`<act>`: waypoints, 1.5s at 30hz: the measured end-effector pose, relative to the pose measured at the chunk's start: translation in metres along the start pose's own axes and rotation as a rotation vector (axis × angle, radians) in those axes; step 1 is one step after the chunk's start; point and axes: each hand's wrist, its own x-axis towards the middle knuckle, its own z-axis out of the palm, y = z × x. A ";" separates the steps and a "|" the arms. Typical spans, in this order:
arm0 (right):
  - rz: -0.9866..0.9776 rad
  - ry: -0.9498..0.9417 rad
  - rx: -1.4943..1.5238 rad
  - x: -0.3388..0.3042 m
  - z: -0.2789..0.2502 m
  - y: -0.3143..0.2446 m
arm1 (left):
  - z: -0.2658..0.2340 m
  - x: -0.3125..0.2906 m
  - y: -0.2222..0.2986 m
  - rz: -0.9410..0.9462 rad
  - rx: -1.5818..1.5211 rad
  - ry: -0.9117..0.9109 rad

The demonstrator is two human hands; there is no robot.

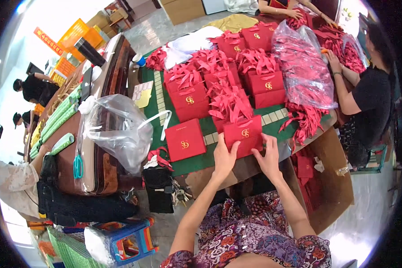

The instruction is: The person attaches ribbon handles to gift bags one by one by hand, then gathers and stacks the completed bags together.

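Both of my hands are on a small red paper gift bag with gold lettering, at the near edge of the green table. My left hand grips its left side, and my right hand has thumb and fingers at its right side. Pink-red ribbons spill up just behind the bag. A flat red bag or box lies left of my left hand. Farther back, several red bags stand in rows with loose ribbon handles on top.
A clear plastic sack of red ribbons lies at the right, beside a co-worker's hand. Rows of cream tiles line the green tabletop. Left are a clear plastic bag, teal scissors and a black pouch with keys. A cardboard box stands at my right.
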 end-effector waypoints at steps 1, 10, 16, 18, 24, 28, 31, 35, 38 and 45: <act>-0.070 0.051 -0.096 -0.002 0.004 0.001 | -0.001 -0.001 -0.003 0.085 0.127 0.066; -0.160 0.167 -0.153 0.002 0.019 0.004 | -0.113 0.062 -0.058 0.250 0.700 0.188; -0.119 0.213 -0.013 -0.016 0.016 0.024 | -0.146 0.082 -0.109 0.116 0.859 -0.078; -0.137 0.266 -0.078 -0.017 0.002 0.033 | -0.144 0.080 -0.107 0.065 0.885 -0.142; -0.140 0.259 -0.460 0.020 -0.042 0.062 | -0.143 0.063 -0.078 0.129 0.809 0.008; -0.177 0.187 -0.515 0.028 -0.046 0.086 | -0.143 0.041 -0.046 0.121 0.797 0.045; -0.183 0.194 -0.549 0.026 -0.042 0.081 | -0.150 0.014 -0.035 0.125 0.643 -0.023; -0.200 0.171 -0.552 0.008 -0.036 0.058 | -0.141 -0.019 -0.032 0.042 0.494 -0.138; -0.262 0.147 -0.516 -0.015 -0.027 0.023 | -0.127 -0.035 -0.026 -0.013 0.430 -0.257; -0.225 -0.150 -0.137 -0.056 0.003 -0.028 | -0.092 -0.050 -0.025 -0.098 0.249 -0.277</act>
